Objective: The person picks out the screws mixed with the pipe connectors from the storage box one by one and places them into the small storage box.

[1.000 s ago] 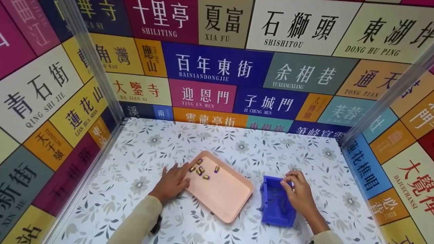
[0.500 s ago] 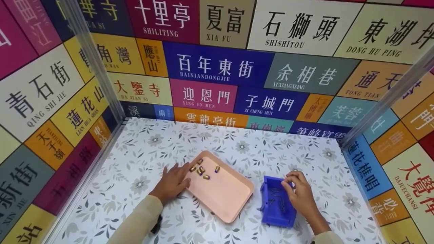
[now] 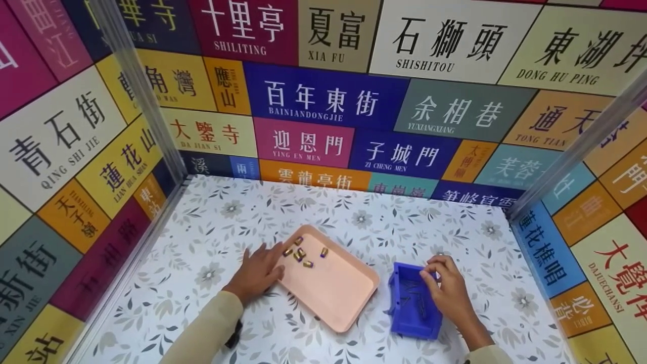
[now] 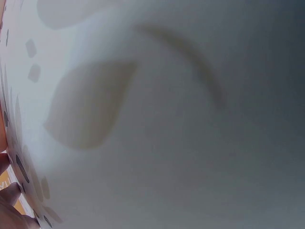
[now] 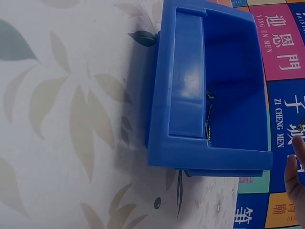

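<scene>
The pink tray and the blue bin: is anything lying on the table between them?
No. In the head view, only bare flowered tablecloth shows between the pink tray and the blue bin.

Counter [image 3: 212,227]: white covering, grey leaf-and-flower print.
Walls [image 3: 323,101]: coloured panels, Chinese place names with Latin spellings.
Corner posts [image 3: 136,86]: clear, slanting, one at each back corner.

Looks like a staged booth rather than a home: walls [image 3: 323,96] papered with colourful place-name signs, metal corner posts [image 3: 136,86], leaf-patterned surface [image 3: 227,212] stretching ahead of both grips.
</scene>
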`<state>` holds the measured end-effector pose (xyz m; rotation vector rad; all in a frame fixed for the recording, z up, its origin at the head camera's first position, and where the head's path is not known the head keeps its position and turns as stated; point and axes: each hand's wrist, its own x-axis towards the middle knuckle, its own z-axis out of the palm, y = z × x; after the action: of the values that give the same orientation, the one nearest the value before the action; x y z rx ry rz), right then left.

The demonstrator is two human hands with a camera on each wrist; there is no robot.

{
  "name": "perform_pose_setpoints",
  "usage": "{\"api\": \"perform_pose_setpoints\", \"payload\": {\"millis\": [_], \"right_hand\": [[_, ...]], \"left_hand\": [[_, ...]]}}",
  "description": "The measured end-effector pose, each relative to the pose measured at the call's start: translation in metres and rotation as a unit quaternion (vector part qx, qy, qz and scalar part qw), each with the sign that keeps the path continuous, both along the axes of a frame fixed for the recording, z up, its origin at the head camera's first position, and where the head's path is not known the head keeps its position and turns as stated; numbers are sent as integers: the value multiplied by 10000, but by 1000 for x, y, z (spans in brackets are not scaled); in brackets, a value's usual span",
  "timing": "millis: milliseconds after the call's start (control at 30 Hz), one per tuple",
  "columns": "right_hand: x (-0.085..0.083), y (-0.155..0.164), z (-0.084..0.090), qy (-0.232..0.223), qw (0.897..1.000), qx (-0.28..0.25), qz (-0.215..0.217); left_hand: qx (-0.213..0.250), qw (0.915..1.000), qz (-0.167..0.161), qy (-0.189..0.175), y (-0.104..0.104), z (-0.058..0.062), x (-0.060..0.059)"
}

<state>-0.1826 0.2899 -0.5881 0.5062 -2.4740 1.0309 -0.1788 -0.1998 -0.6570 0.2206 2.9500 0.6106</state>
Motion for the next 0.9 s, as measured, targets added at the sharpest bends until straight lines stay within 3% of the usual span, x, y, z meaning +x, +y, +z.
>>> {"api": "perform_pose_setpoints", "payload": {"millis": [900], "right_hand": [[2,1,-2,21,10000,16,8]], "left_hand": [[-53,10000,-52,-55,0,4,3]]}}
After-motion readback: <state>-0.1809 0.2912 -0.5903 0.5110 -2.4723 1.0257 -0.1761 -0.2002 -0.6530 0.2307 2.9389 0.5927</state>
